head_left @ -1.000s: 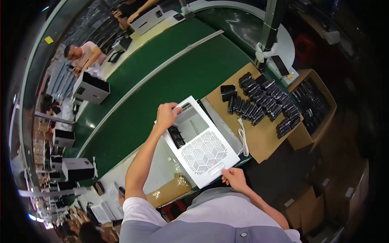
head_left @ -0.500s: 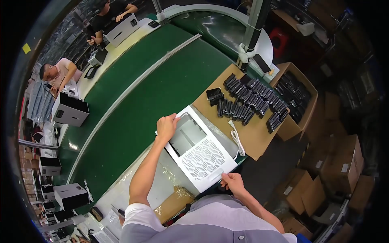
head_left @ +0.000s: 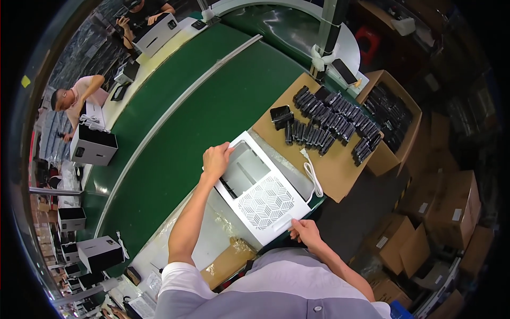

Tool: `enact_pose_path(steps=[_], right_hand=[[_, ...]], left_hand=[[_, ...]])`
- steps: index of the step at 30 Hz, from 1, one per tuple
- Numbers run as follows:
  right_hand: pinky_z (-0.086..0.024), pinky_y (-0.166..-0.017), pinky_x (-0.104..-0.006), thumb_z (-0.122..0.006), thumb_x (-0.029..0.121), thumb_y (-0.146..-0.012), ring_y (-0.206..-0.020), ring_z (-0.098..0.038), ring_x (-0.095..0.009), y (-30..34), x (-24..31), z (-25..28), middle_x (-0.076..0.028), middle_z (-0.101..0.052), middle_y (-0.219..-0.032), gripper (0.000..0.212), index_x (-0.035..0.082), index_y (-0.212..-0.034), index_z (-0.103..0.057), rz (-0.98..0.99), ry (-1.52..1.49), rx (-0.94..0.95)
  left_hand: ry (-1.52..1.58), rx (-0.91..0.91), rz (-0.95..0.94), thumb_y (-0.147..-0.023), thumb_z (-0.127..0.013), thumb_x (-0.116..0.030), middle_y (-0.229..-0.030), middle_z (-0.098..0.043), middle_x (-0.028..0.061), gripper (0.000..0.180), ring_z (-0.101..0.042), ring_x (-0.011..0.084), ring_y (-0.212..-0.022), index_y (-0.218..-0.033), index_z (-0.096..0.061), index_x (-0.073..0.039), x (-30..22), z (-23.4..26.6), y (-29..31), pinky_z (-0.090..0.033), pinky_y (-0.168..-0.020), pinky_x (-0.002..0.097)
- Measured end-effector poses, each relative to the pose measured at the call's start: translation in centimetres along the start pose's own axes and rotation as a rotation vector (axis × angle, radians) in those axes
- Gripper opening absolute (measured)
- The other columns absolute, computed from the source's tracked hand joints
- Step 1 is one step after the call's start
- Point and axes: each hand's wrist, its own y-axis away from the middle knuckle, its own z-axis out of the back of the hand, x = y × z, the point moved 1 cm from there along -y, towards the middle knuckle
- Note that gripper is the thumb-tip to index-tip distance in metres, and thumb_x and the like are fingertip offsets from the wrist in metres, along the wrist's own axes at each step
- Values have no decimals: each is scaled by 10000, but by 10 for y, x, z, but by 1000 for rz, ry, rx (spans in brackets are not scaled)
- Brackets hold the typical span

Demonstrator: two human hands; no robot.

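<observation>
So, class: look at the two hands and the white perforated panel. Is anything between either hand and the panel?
Nothing visible is. The left hand grips the far corner of the white perforated panel, and the right hand touches its near edge. The white cable lies beside the panel on the cardboard sheet, clear of both hands.

I hold a white, box-shaped case [head_left: 260, 189] lying flat at the near edge of the green conveyor belt [head_left: 212, 106]. Its top has an open rectangular recess at the belt end and a honeycomb-patterned vent toward me.
</observation>
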Motion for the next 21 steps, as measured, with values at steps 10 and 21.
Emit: enact_pose_path(steps=[10,21], right_hand=[[-465,-532,-320,-578,308,-992,-571,-604,-142,10,23,1,-95,-660,-674,416,-51,-833,-719,3,148,1],[-338,-1149,-480,-687,397,-883,-1405,-376,-346,25,71,-102,-140,-430,-1517,649,136,-1443,-487,1414,1109,111]], left_hand=[[53,-91,-19,-940,-656,-275,-798,-698,230,257,-680,443,-769,-957,-652,-19,4,-11,8,-534,-677,528],[-279,203,86,-945,-647,-364,-815,-708,249,358,-684,479,-785,-988,-572,-17,18,-32,-1,-544,-695,571]])
